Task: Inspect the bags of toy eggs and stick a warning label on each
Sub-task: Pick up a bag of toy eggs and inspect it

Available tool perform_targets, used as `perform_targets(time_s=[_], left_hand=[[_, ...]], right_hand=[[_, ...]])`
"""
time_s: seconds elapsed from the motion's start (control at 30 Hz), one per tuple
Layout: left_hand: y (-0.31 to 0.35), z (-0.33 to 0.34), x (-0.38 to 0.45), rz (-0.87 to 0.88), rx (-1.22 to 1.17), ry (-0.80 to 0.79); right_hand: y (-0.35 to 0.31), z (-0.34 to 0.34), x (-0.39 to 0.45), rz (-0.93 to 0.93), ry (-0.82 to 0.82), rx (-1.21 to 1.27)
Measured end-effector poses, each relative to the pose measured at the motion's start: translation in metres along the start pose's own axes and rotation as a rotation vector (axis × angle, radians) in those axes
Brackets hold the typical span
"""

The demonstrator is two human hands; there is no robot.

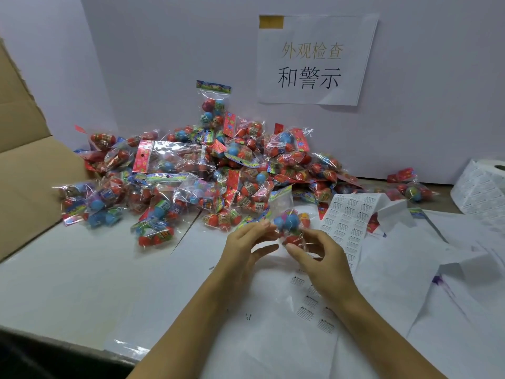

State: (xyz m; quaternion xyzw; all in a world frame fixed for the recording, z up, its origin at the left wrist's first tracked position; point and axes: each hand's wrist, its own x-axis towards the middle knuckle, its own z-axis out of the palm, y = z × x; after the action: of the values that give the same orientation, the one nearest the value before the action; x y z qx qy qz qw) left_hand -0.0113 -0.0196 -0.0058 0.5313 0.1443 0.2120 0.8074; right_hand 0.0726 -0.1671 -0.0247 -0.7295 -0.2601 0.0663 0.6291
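Just below the frame's centre, both hands hold one bag of toy eggs above the desk. The left hand pinches its left edge with curled fingers; the right hand grips its lower right side. To inspect it well, turn the bag slowly, check the seal and eggs, then take a label from the label sheet just to the right and press it onto flat film.

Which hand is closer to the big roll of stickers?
The right hand. It holds the bag of eggs just left of the label sheet, with the sticker roll farther off to its right. The left hand is on the bag's other side, farther away.
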Motion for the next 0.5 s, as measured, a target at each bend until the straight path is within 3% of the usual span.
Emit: perform_targets(time_s=[0.17, 0.27, 0.33, 0.5], left_hand=[[-0.0121, -0.0087, 0.0088, -0.014, 0.158, 0.159], [-0.0115, -0.0087, 0.0073, -0.088, 0.024, 0.071], [-0.0109, -0.0085, 0.0064, -0.050, 0.023, 0.001], [-0.0107, -0.0094, 0.0062, 0.021, 0.055, -0.001]], right_hand=[[-0.0029, -0.0018, 0.0050, 0.137, -0.029, 0.295], [-0.0038, -0.0044, 0.0066, 0.196, -0.104, 0.415], [-0.0035, -0.0053, 0.0076, 0.205, -0.131, 0.420], [-0.0019, -0.0053, 0.0091, 0.217, -0.147, 0.405]])
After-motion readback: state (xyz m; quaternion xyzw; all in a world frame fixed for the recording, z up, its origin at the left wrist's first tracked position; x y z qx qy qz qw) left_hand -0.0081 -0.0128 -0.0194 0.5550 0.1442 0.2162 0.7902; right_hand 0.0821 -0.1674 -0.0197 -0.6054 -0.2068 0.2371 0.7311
